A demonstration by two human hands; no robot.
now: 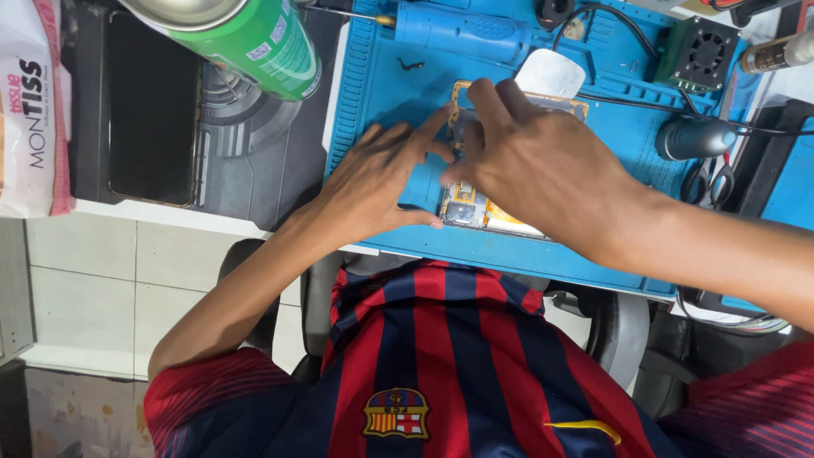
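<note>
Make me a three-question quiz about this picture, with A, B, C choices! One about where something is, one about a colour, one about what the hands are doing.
1. Where does the opened phone lie?
A. on the blue work mat
B. on the floor tiles
C. on the person's lap

2. What colour is the spray can?
A. red
B. green
C. yellow

3. What are the two hands doing?
A. resting apart
B. holding scissors
C. both touching the phone

Answers: 1 A, the mat shows around it. 2 B, its body is green. 3 C, the left hand and right hand meet over it.
</note>
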